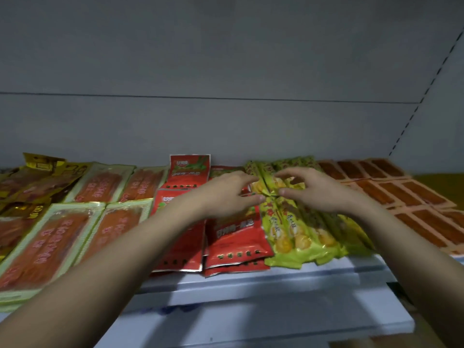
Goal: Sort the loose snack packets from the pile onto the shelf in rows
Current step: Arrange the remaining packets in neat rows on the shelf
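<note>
Green foil is what both hands are working on. The person is reaching both bare forearms forward over the white shelf (288, 280), and the two hands are meeting above the green packets (296, 237). The left hand (226, 194) is lying palm down with its fingers stretched toward the right, and its fingertips are touching the crimped end of one green packet (266, 187). The right hand (308, 189) is arching over the same packet; its thumb and curled fingers are pinching the foil from the other side. Whether the left hand is really gripping the foil or only pressing on it, I cannot tell.

Under and in front of the right hand, the green packets are lying in a row, side by side, their near ends reaching the shelf edge. Under the left hand and its wrist, the red packets (231, 242) are lying in overlapping stacks, and one more red packet (189, 169) is leaning against the grey back wall (226, 59) just beyond that hand. Far to the left of the left forearm, clear packets with orange strips (50, 242) are filling the shelf. To the right of the right hand, flat orange-brown packets (406, 194) are lying in rows.
</note>
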A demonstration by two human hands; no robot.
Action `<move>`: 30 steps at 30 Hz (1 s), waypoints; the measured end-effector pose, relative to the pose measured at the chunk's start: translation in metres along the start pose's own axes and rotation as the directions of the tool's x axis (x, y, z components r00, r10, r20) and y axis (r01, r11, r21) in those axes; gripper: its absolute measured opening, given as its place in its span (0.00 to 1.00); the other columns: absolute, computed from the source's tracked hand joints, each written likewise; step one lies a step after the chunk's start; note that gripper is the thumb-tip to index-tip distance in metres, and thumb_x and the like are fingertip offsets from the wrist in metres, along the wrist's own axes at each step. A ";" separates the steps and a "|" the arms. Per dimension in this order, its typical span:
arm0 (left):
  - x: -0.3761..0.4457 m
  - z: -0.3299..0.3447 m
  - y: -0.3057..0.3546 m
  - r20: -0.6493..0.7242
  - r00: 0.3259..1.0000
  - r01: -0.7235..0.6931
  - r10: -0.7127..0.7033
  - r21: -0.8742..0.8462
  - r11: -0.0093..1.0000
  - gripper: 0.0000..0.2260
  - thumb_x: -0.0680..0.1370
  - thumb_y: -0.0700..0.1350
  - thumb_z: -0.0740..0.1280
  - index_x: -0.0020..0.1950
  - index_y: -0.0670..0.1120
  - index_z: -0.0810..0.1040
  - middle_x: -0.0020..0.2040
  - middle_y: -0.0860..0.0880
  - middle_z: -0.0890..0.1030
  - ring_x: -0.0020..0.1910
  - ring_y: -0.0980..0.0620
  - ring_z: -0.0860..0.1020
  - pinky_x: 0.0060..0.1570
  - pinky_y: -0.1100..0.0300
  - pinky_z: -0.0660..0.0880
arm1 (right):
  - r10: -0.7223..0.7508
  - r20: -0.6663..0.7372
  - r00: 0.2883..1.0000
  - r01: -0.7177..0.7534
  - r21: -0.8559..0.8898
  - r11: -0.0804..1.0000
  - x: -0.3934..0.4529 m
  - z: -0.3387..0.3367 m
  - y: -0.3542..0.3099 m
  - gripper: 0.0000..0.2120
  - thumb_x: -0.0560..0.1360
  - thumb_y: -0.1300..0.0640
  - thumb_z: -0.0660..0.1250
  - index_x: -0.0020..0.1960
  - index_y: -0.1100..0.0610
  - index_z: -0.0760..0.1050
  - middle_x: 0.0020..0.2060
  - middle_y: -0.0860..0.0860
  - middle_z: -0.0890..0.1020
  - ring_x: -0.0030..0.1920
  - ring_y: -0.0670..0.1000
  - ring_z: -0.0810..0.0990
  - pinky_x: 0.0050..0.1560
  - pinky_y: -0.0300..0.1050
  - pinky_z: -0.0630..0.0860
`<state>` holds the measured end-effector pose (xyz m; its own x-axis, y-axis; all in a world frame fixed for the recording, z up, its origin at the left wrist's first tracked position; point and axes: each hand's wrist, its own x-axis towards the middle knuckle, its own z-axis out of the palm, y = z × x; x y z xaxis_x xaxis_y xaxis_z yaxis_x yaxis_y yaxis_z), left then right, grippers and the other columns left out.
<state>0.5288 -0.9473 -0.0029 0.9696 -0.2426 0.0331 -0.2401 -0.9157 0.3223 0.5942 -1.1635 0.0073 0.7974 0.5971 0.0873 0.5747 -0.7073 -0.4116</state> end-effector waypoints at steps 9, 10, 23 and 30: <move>0.119 0.033 0.034 0.017 0.965 0.258 -0.260 0.080 0.963 0.21 0.83 0.54 0.61 0.74 0.46 0.72 0.71 0.40 0.74 0.71 0.40 0.71 0.68 0.51 0.69 | 0.161 -0.004 0.987 -0.161 -0.111 0.981 0.051 -0.035 0.119 0.26 0.77 0.53 0.67 0.74 0.57 0.69 0.72 0.58 0.72 0.71 0.57 0.71 0.71 0.47 0.67; 0.126 0.037 0.035 0.025 0.959 0.277 -0.281 0.095 0.956 0.20 0.84 0.54 0.60 0.72 0.46 0.74 0.69 0.40 0.76 0.69 0.39 0.73 0.66 0.50 0.71 | 0.162 0.037 0.986 -0.156 -0.117 0.981 0.055 -0.034 0.123 0.26 0.78 0.53 0.66 0.75 0.57 0.67 0.72 0.58 0.71 0.72 0.57 0.70 0.70 0.45 0.66; 0.142 0.049 0.052 0.018 0.926 0.371 -0.377 0.142 0.918 0.20 0.82 0.53 0.64 0.73 0.47 0.73 0.64 0.43 0.80 0.61 0.43 0.78 0.62 0.51 0.74 | 0.129 0.181 0.975 -0.116 -0.077 0.990 0.073 -0.019 0.146 0.30 0.78 0.53 0.67 0.77 0.52 0.63 0.77 0.56 0.63 0.73 0.58 0.68 0.69 0.46 0.69; 0.136 0.048 0.062 -0.024 0.926 0.378 -0.378 0.089 0.921 0.18 0.82 0.51 0.65 0.70 0.45 0.76 0.65 0.43 0.80 0.61 0.44 0.79 0.62 0.51 0.75 | 0.129 0.192 0.973 -0.122 -0.050 0.991 0.066 -0.020 0.139 0.29 0.79 0.52 0.66 0.78 0.55 0.62 0.77 0.56 0.62 0.74 0.58 0.65 0.72 0.48 0.65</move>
<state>0.6434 -1.0524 -0.0241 0.9893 0.1290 -0.0687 0.1413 -0.9639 0.2256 0.7309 -1.2299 -0.0257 0.8146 0.5623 -0.1423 0.4819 -0.7926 -0.3736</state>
